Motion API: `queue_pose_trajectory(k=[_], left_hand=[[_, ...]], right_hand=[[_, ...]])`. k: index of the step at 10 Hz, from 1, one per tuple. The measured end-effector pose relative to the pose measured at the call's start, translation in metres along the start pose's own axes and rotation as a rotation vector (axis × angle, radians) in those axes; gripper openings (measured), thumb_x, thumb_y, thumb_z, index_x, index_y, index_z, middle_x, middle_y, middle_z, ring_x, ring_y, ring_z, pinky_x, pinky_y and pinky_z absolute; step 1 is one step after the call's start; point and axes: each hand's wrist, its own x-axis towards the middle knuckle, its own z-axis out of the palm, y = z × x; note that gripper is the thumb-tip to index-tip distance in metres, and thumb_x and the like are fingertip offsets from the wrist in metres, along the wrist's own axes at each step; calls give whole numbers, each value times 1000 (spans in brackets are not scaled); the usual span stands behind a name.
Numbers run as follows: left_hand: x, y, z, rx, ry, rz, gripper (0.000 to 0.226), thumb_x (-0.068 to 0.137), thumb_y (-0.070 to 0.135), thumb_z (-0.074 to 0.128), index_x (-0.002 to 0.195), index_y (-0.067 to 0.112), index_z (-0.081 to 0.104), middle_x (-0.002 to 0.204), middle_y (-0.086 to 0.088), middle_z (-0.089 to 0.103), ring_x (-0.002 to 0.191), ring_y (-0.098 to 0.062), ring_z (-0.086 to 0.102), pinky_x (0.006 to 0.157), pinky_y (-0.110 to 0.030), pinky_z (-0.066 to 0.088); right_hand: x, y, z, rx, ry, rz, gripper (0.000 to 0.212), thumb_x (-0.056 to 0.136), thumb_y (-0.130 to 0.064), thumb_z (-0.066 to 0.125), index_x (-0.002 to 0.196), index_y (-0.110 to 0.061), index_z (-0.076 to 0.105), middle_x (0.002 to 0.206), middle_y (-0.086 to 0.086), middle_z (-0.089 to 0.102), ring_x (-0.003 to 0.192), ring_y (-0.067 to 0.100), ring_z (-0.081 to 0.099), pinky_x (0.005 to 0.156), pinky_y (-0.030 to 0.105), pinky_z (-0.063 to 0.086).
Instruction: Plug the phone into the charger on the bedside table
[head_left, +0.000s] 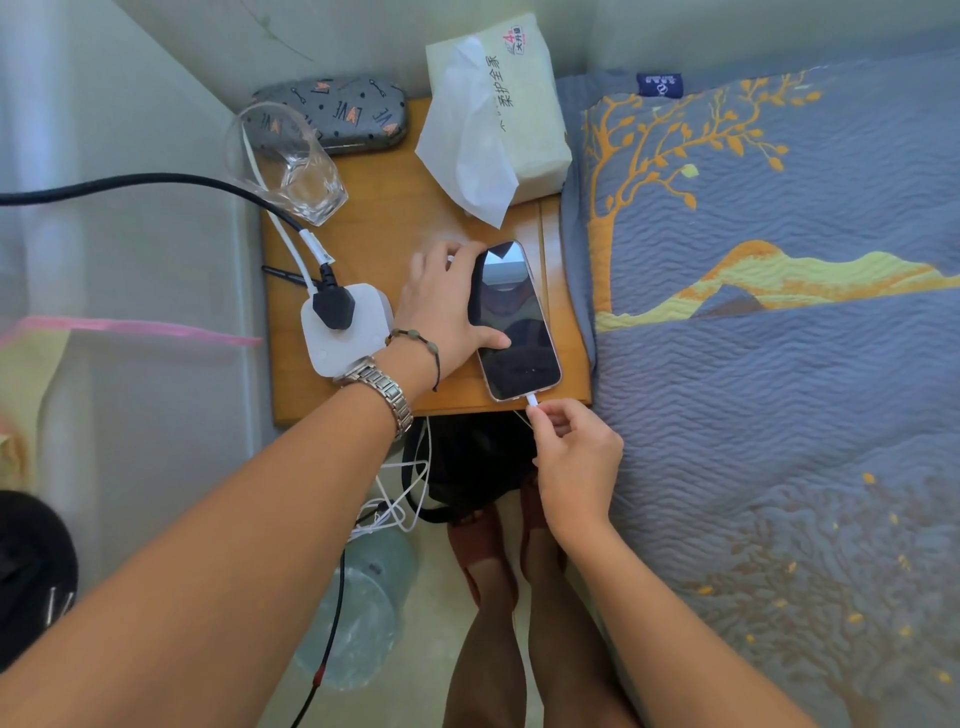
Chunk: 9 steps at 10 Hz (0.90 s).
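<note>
A: Wood is seen from the head view: a small bedside table (395, 218) set against a bed (779, 312). Where is the phone (517, 322) found?

B: It is laid flat, screen up, near the table's right edge. It is steadied by the left hand (441, 306), whose fingers are spread along its left side, thumb on the glass.

A: And the cable?

B: A white plug (532, 401) is pinched between the thumb and fingers of the right hand (574, 457) and is held at the phone's bottom port; full seating cannot be told. A white charger (348, 332) is placed left of the phone, with a black plug in it.

A: Anything else?

B: A glass (291, 161), a patterned case (337, 111) and a tissue pack (498, 114) are set at the back.
</note>
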Motion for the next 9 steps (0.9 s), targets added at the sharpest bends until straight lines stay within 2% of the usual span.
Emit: queue_pose_trajectory(k=[2, 4, 6, 7, 8, 9], left_hand=[[1, 0, 0, 12, 3, -7, 93, 62, 40, 84, 139, 22, 35, 137, -5, 39, 128, -25, 33, 100, -38, 41], [0, -2, 2, -2, 2, 3, 91, 63, 39, 84, 138, 22, 35, 138, -5, 39, 127, -25, 34, 100, -39, 41], [-2, 0, 1, 17, 6, 10, 91, 65, 41, 82, 140, 21, 34, 139, -5, 39, 126, -26, 36, 98, -38, 43], [-8, 0, 0, 47, -15, 26, 91, 69, 41, 79, 144, 20, 30, 144, -6, 36, 130, -26, 34, 102, -38, 38], [-15, -4, -4, 7, 24, 20, 87, 70, 41, 77, 143, 19, 33, 142, -6, 40, 128, -27, 37, 101, -37, 36], [-26, -11, -14, 103, 88, -13, 78, 72, 44, 75, 137, 18, 40, 134, -6, 49, 122, -26, 42, 98, -35, 34]], right_hand=[[3, -1, -2, -7, -31, 1, 12, 87, -23, 65, 83, -12, 70, 73, -2, 68, 68, 14, 65, 63, 43, 59], [6, -5, -8, -53, -76, 9, 11, 87, -24, 65, 83, -14, 69, 73, -3, 68, 69, 12, 65, 69, 44, 59], [16, -16, -24, -147, -199, 31, 12, 86, -26, 66, 87, -16, 71, 80, -4, 71, 78, 9, 66, 72, 28, 56], [27, -23, -36, -178, -286, 35, 14, 82, -30, 70, 82, -17, 72, 77, -5, 71, 77, 10, 66, 70, 28, 53], [43, -38, -50, -229, -289, -27, 18, 78, -32, 72, 87, -17, 71, 75, -6, 70, 80, 16, 67, 73, 36, 54], [57, -60, -67, -377, -260, -129, 23, 80, -30, 69, 100, -17, 67, 79, -5, 64, 87, 22, 65, 76, 38, 51]])
